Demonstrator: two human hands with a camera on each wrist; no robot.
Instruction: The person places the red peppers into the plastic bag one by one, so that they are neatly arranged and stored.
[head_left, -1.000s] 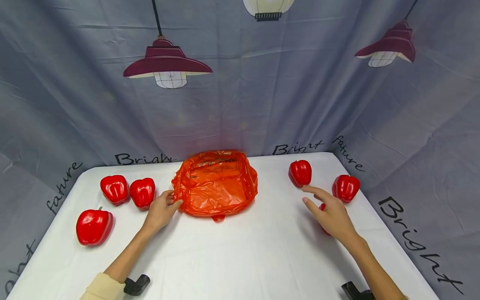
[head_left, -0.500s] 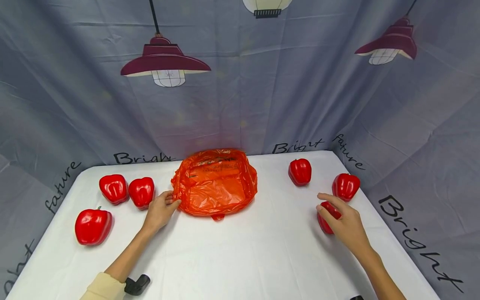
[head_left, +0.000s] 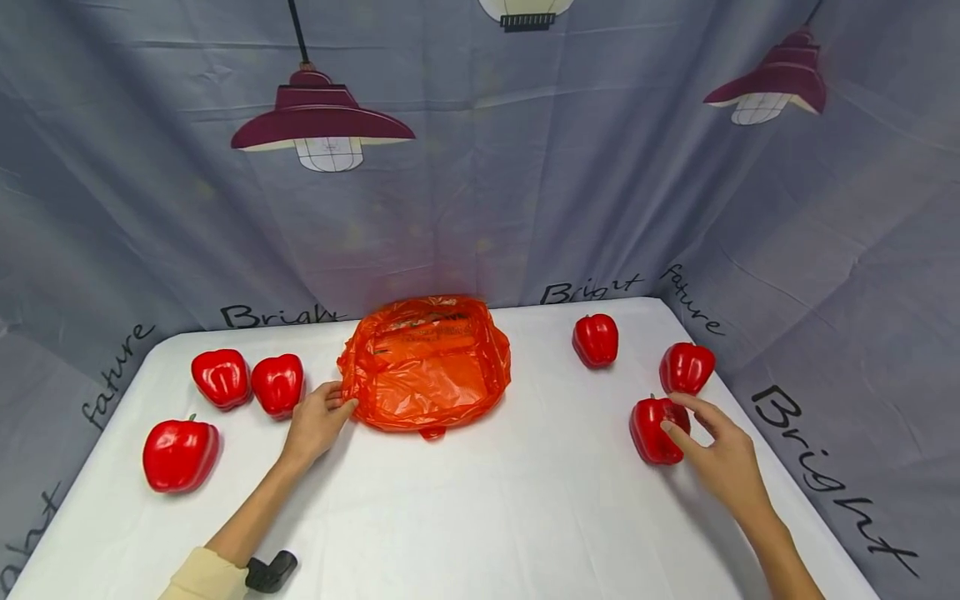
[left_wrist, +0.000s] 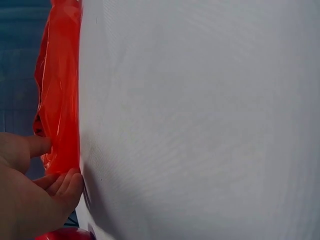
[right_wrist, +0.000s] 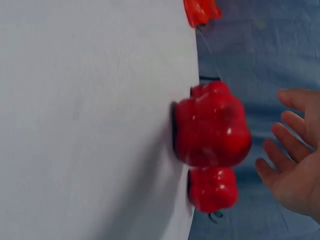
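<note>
Left hand (head_left: 318,421): thumb and fingers pinch the left side of the orange bag (head_left: 427,367), thumb near side. Right hand (head_left: 723,467): fingers spread, wrist in from my lower right, palm toward the near right pepper (head_left: 648,437). Head view has thumb and index finger overlapping its right edge; right wrist cam shows a gap. Not gripping it.

Bag sits at the back middle of the table, thin shiny plastic, wrinkled, mouth gaping up at me, rim rolled into a rough oval. Dark print on the inner back wall, unreadable. Small tab at the front edge.

Near right pepper: glossy red, lobed, short stem, upright. Another red pepper (head_left: 686,368) just behind it, a third (head_left: 596,340) farther back toward the bag. On my left: two peppers (head_left: 278,385) side by side near my left hand, a bigger one (head_left: 180,456) in front of them.

Table (head_left: 480,517) has a smooth white cover. Cream sleeve (head_left: 204,575) and black wrist mount (head_left: 272,572) on my left arm. Grey-blue curtain (head_left: 487,192) all round, printed with maroon lamps (head_left: 322,117) and black "Bright" lettering (head_left: 279,316).
</note>
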